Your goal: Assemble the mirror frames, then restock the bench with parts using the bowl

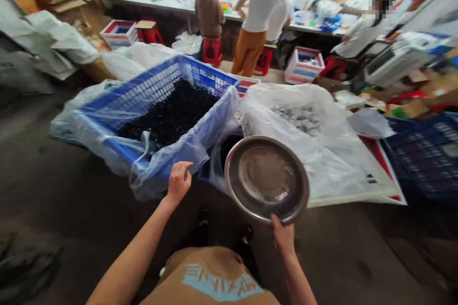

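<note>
The right hand (284, 234) grips the rim of a seemingly empty steel basin (266, 178) with its fingers. The left hand's (179, 182) curled fingers meet the plastic liner (168, 167) of a blue crate (155, 90), grip unclear. The crate holds dark small parts (168, 114); grey parts (298, 119) lie in a white plastic bag (322, 152) beside it.

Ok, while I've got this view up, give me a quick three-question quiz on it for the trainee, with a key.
1. What is the right hand gripping by the rim?
2. True or false: the blue plastic crate holds black pieces inside a clear plastic liner.
3. What does the left hand rest on? A) the clear plastic liner B) a red stool C) a cardboard box

Key: 1. A steel basin. 2. True. 3. A.
</note>
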`<action>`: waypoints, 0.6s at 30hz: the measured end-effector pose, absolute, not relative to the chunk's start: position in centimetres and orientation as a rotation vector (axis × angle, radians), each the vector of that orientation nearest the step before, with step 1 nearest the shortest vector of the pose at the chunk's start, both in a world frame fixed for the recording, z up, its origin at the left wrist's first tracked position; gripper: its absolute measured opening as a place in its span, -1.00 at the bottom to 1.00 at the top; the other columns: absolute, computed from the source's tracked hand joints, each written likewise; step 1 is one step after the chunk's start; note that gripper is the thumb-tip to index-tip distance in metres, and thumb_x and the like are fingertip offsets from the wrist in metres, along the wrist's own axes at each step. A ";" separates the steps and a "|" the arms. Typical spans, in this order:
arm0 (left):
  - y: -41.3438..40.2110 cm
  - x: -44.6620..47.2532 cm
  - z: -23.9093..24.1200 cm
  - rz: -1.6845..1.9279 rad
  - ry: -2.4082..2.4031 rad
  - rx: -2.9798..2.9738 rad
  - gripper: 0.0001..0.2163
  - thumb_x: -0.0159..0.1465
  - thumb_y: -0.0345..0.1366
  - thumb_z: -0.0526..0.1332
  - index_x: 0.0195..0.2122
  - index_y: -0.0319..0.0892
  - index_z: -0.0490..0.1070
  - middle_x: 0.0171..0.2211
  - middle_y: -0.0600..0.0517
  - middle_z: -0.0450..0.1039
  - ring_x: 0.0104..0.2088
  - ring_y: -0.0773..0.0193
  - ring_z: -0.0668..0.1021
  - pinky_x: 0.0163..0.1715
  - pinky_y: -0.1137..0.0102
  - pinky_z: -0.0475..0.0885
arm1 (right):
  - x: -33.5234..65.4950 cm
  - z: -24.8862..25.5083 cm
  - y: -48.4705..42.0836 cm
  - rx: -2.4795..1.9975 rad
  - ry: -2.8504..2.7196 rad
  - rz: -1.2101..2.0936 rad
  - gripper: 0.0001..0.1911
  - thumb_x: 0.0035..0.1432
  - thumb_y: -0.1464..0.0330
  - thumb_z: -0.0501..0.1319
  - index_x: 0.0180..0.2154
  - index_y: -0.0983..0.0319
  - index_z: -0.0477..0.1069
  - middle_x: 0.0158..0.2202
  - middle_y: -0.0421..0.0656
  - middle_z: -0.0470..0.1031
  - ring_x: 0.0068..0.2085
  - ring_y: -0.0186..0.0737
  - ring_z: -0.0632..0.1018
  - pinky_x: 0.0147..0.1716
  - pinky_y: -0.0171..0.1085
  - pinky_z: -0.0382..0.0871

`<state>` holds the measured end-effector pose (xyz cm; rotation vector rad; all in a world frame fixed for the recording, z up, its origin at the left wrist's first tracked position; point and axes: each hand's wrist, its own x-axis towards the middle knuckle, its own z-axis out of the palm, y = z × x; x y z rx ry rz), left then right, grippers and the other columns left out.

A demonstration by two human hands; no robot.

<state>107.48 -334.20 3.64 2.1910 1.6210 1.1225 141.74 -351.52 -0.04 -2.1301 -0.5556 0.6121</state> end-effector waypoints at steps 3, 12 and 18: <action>-331.9 103.6 5.6 1.178 1.718 2.199 -0.76 0.25 -0.48 0.06 -0.12 -0.20 0.43 -0.16 -0.10 0.45 -0.06 0.10 0.45 0.05 0.15 0.36 | 136.3 -2.4 -348.1 -2.271 -0.753 0.735 -0.27 -0.08 0.20 0.16 0.14 0.39 0.29 -0.28 0.01 0.57 -0.20 0.02 0.56 -0.18 -0.12 0.42; -326.7 96.9 1.7 0.694 1.920 2.284 -0.45 0.17 -0.12 0.29 0.15 -0.20 0.27 0.15 -0.24 0.21 0.26 -0.22 0.14 0.21 -0.13 0.12 | 133.8 -8.7 -337.1 -2.633 -1.110 0.697 -0.18 0.14 0.38 0.06 0.35 0.37 -0.25 -0.30 0.10 0.53 -0.20 0.14 0.58 -0.10 0.03 0.34; -324.5 96.0 -2.4 0.420 1.863 2.236 -0.59 0.25 -0.23 0.15 0.13 -0.16 0.27 0.12 -0.18 0.28 0.22 -0.11 0.25 0.20 -0.03 0.22 | 136.6 -17.8 -323.2 -2.755 -0.984 0.658 -0.17 0.17 0.38 0.03 0.33 0.44 -0.39 0.02 0.31 0.33 -0.04 0.12 0.53 -0.06 -0.05 0.34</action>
